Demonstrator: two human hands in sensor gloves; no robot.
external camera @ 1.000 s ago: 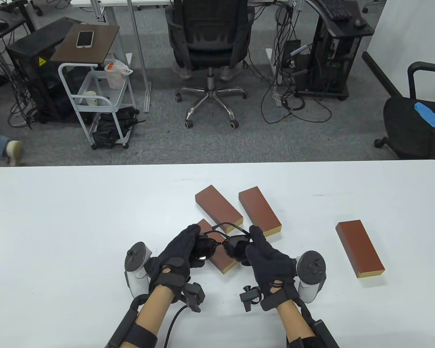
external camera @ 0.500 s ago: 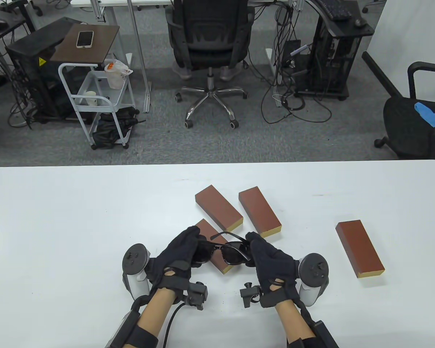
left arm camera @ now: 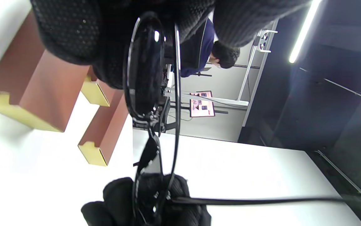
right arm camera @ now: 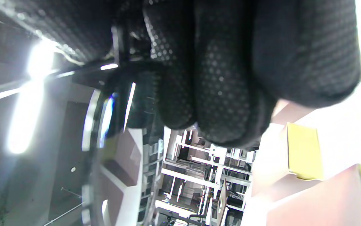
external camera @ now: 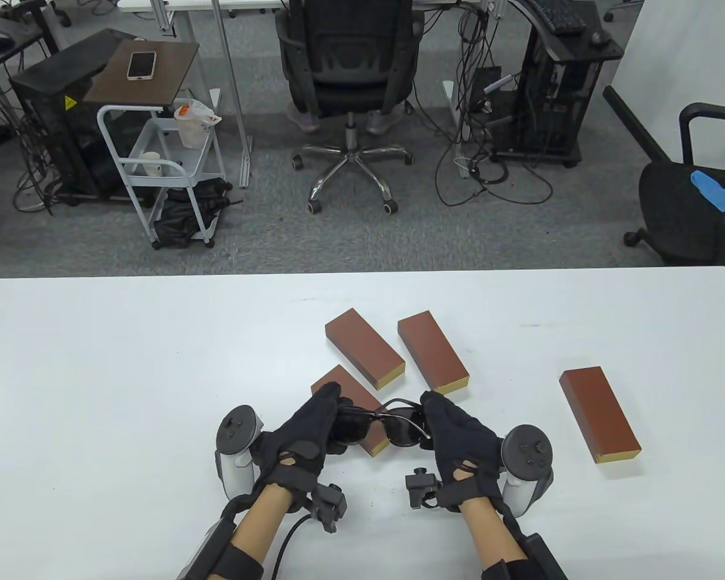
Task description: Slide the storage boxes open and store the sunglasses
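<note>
On the white desk [external camera: 127, 362], the left hand [external camera: 305, 432] comes in from the near edge, its grip closed around the left end of a pair of black sunglasses [external camera: 380, 423], fingers curled over the left lens. A white tracker [external camera: 235, 450] sits strapped at the back of that hand. In the left wrist view the sunglasses [left arm camera: 149, 94] are seen edge-on, hanging from the gloved fingers [left arm camera: 70, 31] at the top, with the other glove at the bottom of the frame holding the far end.

The sunglasses are held between the two hands just above the desk, over the near end of the nearest brown box [external camera: 353, 408], whose yellow end face shows below the lenses. Whether the glasses touch that box cannot be told.

Behind it lie two more brown boxes side by side, one [external camera: 365, 347] just left of the other [external camera: 433, 353], both slanted with their yellow ends toward the person.

The right hand [external camera: 459, 438] grips the right end of the sunglasses, thumb on top by the hinge and fingers folded under; one temple arm crosses in front of the lens. In the right wrist view the gloved fingers [right arm camera: 218, 78] fill the top, with a lens [right arm camera: 114, 131] beside them.

Well apart to the right lies a fourth brown box [external camera: 599, 414], alone.
</note>
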